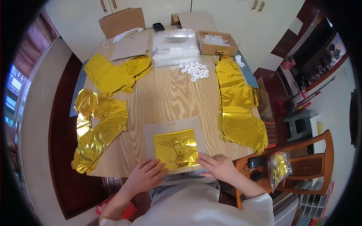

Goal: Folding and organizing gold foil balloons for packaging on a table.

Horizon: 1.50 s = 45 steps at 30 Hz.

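Note:
A folded gold foil balloon (pixel 176 147) lies on a grey card (pixel 149 132) with a hang slot, at the table's near edge. Small dark print covers part of the foil. My left hand (pixel 147 174) rests its outstretched fingertips on the lower left corner of the foil. On the other side, my right hand (pixel 218 168) touches the lower right edge, fingers extended and thumb apart. Neither hand grips anything that I can see.
Flat gold foil balloons lie at the left (pixel 100 124) and right (pixel 237 109). Behind are white ribbon rolls (pixel 194 70), a stack of clear plastic bags (pixel 175 47), grey cards (pixel 132 46) and a cardboard box (pixel 218 48). A wooden chair (pixel 307 165) holding a bagged gold item (pixel 279 167) stands right.

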### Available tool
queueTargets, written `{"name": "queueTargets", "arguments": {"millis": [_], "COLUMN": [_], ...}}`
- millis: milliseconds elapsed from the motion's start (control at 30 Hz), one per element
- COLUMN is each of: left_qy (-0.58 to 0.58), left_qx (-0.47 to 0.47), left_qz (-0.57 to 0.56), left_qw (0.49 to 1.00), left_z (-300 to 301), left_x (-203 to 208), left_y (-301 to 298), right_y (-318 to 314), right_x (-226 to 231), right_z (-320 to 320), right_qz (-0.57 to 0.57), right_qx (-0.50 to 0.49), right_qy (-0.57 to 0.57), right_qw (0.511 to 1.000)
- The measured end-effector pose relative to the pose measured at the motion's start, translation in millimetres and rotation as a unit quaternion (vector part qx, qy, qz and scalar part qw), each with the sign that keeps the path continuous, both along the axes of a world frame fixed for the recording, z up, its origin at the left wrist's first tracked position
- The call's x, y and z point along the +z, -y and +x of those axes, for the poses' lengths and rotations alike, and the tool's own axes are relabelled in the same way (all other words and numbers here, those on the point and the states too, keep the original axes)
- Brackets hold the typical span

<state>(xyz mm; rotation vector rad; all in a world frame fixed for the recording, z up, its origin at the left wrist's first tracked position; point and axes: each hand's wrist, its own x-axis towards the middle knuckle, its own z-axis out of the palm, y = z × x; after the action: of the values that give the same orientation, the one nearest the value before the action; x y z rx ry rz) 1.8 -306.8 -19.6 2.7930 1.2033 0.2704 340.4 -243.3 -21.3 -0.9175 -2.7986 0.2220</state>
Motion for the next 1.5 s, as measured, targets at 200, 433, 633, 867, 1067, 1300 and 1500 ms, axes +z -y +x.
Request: {"name": "queueTargets", "arguments": {"millis": [200, 433, 633, 867, 1067, 1300, 1500], "left_qy": [0.008, 0.147, 0.241, 0.268, 0.262, 0.26, 0.24], "left_qx": [0.057, 0.133, 0.199, 0.245, 0.271, 0.301, 0.362], "left_qz": [0.0, 0.043, 0.032, 0.052, 0.073, 0.074, 0.055], "left_qw": [0.998, 0.979, 0.949, 0.93, 0.923, 0.915, 0.899], "left_z": [1, 3, 15, 27, 33, 36, 33], "left_x": [-6, -25, -19, -18, -23, -22, -27], "left_y": [14, 16, 11, 11, 10, 9, 16], "right_y": [1, 3, 1, 6, 8, 8, 17], "right_x": [5, 2, -10, -14, -17, -11, -13], "right_z": [-3, -6, -6, -21, -27, -31, -22], "right_qz": [-0.005, 0.02, 0.018, -0.011, -0.018, -0.018, -0.022], "right_qx": [0.011, -0.017, -0.045, -0.126, -0.15, -0.229, -0.184], "right_qy": [-0.004, -0.052, -0.145, -0.201, -0.188, -0.132, -0.1], "right_qw": [1.0, 0.998, 0.988, 0.971, 0.97, 0.964, 0.978]}}
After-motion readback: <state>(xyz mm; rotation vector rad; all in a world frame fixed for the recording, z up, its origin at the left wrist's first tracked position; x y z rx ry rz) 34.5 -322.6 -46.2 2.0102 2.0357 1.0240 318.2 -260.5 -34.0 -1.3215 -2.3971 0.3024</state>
